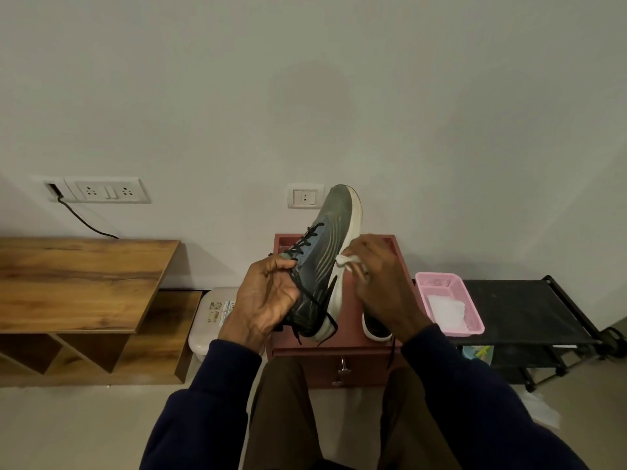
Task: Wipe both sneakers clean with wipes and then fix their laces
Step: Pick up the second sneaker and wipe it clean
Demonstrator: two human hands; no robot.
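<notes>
Grey-green white-soled sneaker (320, 266) sat gripped in the left hand (268, 296). The right hand (380, 279) pinched a white wipe (349, 261) against its sole.

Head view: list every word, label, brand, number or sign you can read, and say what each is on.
Nothing can be read.
The sticker on the white bin: print too blurred to read.
The sneaker held by the left hand: no legible brand.
The wipe pinched by the right hand: no print shows.
The wall sockets: no legible markings.
</notes>
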